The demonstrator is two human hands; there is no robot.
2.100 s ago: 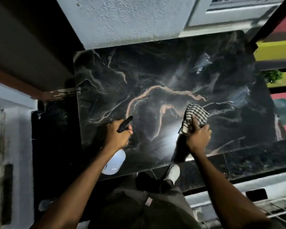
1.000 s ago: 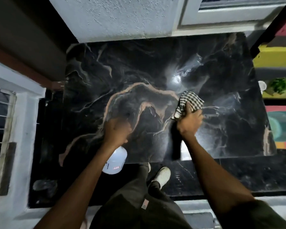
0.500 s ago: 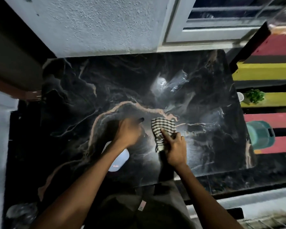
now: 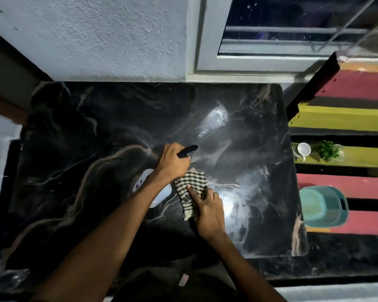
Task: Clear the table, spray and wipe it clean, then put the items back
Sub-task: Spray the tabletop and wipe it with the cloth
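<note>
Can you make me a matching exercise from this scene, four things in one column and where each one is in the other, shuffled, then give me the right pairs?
Things:
1. spray bottle
2. cloth
3. mug
4. teal bin

Places:
A. on the yellow shelf, beside the small plant
B. under the right hand, on the table
C. by the red shelf, right of the table
D. in the left hand, above the table

Pairs: 1-D, 2-B, 3-A, 4-C
</note>
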